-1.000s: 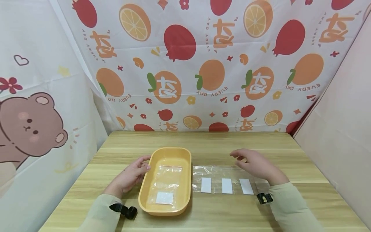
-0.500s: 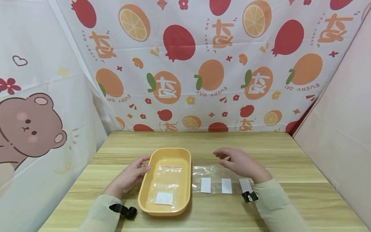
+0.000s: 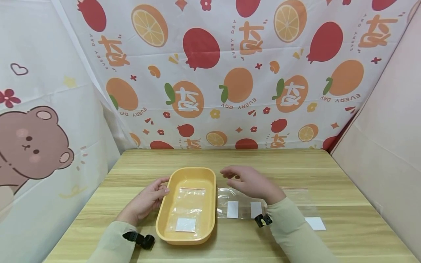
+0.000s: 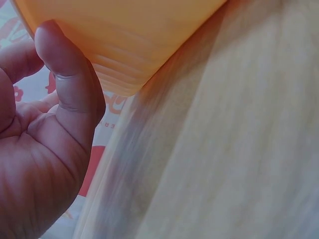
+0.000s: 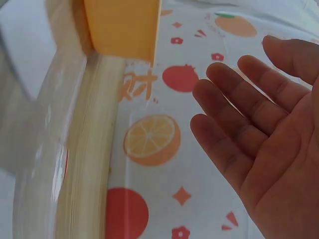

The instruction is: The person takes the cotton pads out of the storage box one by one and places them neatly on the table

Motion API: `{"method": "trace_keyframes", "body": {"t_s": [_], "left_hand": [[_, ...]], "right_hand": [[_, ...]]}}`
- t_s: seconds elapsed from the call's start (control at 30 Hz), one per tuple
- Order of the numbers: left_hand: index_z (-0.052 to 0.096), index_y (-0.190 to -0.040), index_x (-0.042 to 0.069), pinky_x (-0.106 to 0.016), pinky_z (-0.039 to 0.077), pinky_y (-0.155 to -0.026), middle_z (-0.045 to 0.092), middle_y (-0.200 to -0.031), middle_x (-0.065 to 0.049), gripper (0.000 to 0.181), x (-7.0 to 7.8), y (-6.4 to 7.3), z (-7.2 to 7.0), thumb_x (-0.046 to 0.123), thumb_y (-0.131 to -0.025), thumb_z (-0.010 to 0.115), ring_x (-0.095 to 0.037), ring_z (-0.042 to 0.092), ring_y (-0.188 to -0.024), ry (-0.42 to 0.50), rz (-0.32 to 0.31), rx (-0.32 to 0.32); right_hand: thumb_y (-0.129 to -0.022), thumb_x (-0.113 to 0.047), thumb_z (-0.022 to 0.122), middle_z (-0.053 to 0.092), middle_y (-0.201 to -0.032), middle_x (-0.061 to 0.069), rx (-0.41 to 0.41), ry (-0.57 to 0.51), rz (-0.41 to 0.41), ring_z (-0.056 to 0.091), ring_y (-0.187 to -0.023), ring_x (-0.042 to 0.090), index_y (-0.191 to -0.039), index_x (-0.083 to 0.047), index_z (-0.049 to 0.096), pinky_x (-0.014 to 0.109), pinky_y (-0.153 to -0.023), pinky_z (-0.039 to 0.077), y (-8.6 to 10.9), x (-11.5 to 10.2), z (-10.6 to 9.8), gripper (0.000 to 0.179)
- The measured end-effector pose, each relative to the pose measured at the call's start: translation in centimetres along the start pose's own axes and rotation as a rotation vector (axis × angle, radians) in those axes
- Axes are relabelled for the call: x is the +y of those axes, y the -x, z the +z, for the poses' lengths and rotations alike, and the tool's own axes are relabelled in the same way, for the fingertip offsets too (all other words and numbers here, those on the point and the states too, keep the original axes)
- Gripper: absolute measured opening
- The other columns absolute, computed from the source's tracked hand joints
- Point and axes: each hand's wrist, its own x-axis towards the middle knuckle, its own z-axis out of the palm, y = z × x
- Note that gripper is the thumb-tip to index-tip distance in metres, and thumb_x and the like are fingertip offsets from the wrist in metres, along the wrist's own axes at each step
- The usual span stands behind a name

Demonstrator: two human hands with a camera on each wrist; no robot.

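In the head view my left hand (image 3: 144, 202) holds the left rim of a yellow oval tray (image 3: 160, 223), thumb at the rim. The left wrist view shows that thumb (image 4: 72, 84) against the tray's outer wall (image 4: 134, 45). Inside the tray lies a clear zip bag (image 3: 190, 202) with a white rectangle (image 3: 185, 224) at its lower end. My right hand (image 3: 248, 180) holds nothing and hovers just right of the tray, over a row of clear zip bags (image 3: 244, 197). Its fingers are relaxed and slightly bent in the right wrist view.
White rectangles (image 3: 232, 209) show in the row of bags, partly covered by the right forearm. The rightmost bag (image 3: 297, 201) has its white rectangle (image 3: 315, 223) beyond the sleeve. A fruit-print curtain (image 3: 213, 73) hangs behind the wooden table (image 3: 348, 219).
My right hand has moved left across the bags to beside the tray, uncovering the rightmost bag's white rectangle. My left hand and the tray stay in place.
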Motion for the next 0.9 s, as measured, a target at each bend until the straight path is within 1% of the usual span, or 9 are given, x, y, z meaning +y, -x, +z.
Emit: {"method": "trace_keyframes", "body": {"t_s": [0.2,0.4,0.5,0.63,0.77,0.9], "left_hand": [[0.015,-0.156,-0.004,-0.04,0.061,-0.079,0.057,-0.111,-0.019,0.063,0.0,0.1,-0.1,0.015,-0.108,0.05,-0.021,0.067,-0.094,-0.006,0.0,-0.004],[0.013,-0.156,-0.005,-0.04,0.061,-0.078,0.057,-0.111,-0.02,0.064,0.1,0.3,-0.1,0.015,-0.108,0.05,-0.023,0.067,-0.095,-0.012,-0.008,-0.007],[0.013,-0.156,-0.005,-0.04,0.061,-0.078,0.057,-0.111,-0.019,0.063,0.1,0.5,-0.2,0.014,-0.108,0.049,-0.022,0.067,-0.094,-0.011,-0.01,-0.001],[0.013,-0.156,-0.005,-0.04,0.061,-0.078,0.057,-0.11,-0.019,0.064,0.2,0.6,-0.1,0.014,-0.108,0.049,-0.022,0.066,-0.094,-0.015,-0.004,0.001],[0.013,-0.156,-0.006,-0.04,0.061,-0.079,0.057,-0.11,-0.018,0.064,0.3,0.4,0.1,0.015,-0.108,0.05,-0.022,0.067,-0.094,-0.013,0.002,-0.011],[0.014,-0.155,-0.006,-0.04,0.061,-0.078,0.058,-0.108,-0.016,0.063,0.2,0.1,0.1,0.014,-0.107,0.05,-0.022,0.067,-0.094,-0.004,0.006,-0.008]], "right_hand": [[-0.102,-0.024,0.06,0.067,-0.126,0.0,-0.026,0.006,-0.004,0.061,-0.113,0.012,-0.136,-0.018,0.063,0.042,-0.097,0.052,-1.5,-1.2,1.2,0.034],[-0.102,-0.023,0.061,0.067,-0.125,-0.003,-0.057,0.002,-0.027,0.061,-0.114,0.011,-0.136,-0.016,0.063,0.043,-0.098,0.052,-3.0,-1.8,2.8,0.035],[-0.102,-0.026,0.061,0.067,-0.125,-0.005,-0.079,0.004,-0.035,0.06,-0.115,0.01,-0.137,-0.017,0.062,0.038,-0.097,0.053,-3.8,-2.1,3.6,0.036],[-0.102,-0.028,0.061,0.067,-0.126,-0.005,-0.112,0.059,-0.033,0.06,-0.116,0.008,-0.137,-0.019,0.062,0.032,-0.098,0.051,-5.0,-2.3,4.8,0.036],[-0.101,-0.03,0.062,0.068,-0.125,-0.006,-0.136,0.129,-0.028,0.06,-0.116,0.009,-0.137,-0.017,0.062,0.031,-0.1,0.049,-5.8,-2.5,5.8,0.038],[-0.101,-0.03,0.062,0.068,-0.125,-0.004,-0.156,0.172,-0.027,0.061,-0.117,0.011,-0.137,-0.016,0.062,0.031,-0.101,0.049,-6.5,-2.9,6.5,0.039]]}}
